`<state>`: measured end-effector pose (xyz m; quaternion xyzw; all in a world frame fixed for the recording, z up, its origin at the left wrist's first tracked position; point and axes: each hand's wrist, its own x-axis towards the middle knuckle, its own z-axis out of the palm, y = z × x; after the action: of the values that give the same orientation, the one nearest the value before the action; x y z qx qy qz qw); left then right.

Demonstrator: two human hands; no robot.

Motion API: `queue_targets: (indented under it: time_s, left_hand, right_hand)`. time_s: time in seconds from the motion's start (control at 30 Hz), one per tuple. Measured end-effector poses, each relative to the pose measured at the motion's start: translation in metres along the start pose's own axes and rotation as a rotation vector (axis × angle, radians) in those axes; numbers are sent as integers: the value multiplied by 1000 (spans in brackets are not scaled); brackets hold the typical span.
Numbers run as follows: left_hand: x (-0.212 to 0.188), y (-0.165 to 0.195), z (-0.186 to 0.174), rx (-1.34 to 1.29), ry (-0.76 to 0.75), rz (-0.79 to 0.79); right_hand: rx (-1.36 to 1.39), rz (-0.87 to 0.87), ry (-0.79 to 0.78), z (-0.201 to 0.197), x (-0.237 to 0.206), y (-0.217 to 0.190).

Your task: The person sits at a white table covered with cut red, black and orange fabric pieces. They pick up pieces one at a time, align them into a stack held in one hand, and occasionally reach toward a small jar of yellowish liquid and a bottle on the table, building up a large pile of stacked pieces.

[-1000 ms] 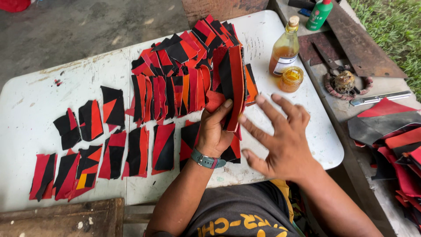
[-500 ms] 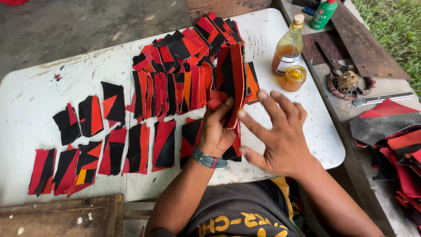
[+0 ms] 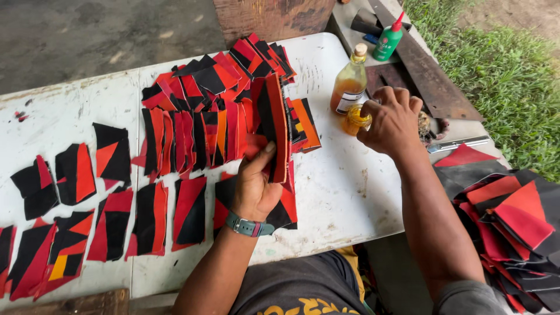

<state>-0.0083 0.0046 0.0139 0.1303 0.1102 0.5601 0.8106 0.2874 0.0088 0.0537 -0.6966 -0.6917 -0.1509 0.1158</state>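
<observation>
My left hand (image 3: 255, 182) grips a thick upright stack of red and black cloth pieces (image 3: 275, 127) on the white table (image 3: 344, 192), thumb pressed on its near face. My right hand (image 3: 392, 119) is out to the right, fingers curled down over a small open jar of yellow liquid (image 3: 355, 118); whether the fingertips touch the liquid is hidden. A glass bottle of amber liquid (image 3: 350, 86) stands just behind the jar. Rows of red, black and orange cloth pieces (image 3: 175, 140) lie spread across the table to the left.
A green squeeze bottle with a red nozzle (image 3: 388, 39) stands at the far right corner by a rusty metal bar (image 3: 423, 76). A heap of red and black cloth (image 3: 513, 227) lies at my right. Grass is beyond; a wooden board (image 3: 76, 303) sits near left.
My right hand left the cloth stack and moved right and away, onto the small jar. My left hand keeps hold of the stack.
</observation>
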Motion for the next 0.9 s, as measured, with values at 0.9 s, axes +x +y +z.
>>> queue_targets:
  time_s: [0.9]
  left_hand:
    - [-2, -18, 9, 79, -79, -3]
  right_hand:
    - [790, -494, 184, -106, -94, -106]
